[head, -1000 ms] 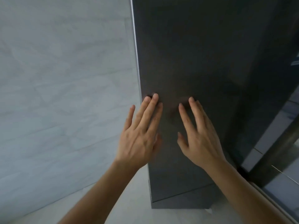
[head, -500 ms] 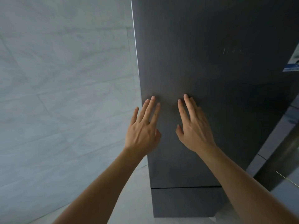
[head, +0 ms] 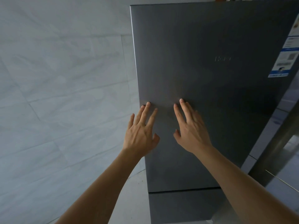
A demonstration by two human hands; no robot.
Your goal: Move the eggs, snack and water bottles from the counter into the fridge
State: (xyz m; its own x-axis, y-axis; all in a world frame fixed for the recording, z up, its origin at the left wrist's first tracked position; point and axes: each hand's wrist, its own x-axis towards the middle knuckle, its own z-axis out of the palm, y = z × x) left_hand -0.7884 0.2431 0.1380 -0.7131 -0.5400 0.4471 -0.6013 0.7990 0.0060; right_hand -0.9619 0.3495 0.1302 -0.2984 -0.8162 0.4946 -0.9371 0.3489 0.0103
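- Hands: two, both empty. Left hand (head: pixel 140 135) flat, fingers spread, fingertips (head: pixel 148 104) touching the fridge door (head: pixel 202 81) near its left edge. Right hand (head: pixel 191 133) likewise flat and spread, just beside the left, tips on the same panel.
- No grip on anything; palms appear lifted slightly off the metal, contact at the tips only as far as can be told.
- Door: one upper panel, dark grey brushed metal, shut flush. Seam (head: pixel 184 191) below it, then a second, lower panel (head: pixel 186 207). No handle visible on the face.
- Faint brand lettering (head: pixel 222 59) at mid-panel, unreadable. One label sticker (head: pixel 284 62) at the right edge.
- Surroundings: pale tiled wall (head: pixel 64 94) to the left, glass partition (head: pixel 284 151) to the right.
- Task items: eggs, snack, water bottles — count zero in view; counter also out of view, so location cannot be told.
- Step, judged: at the closed fridge, either about to open or just shut; cannot tell which.
- Next move, if opening: fingers hooked around the left edge, then a pull outward.
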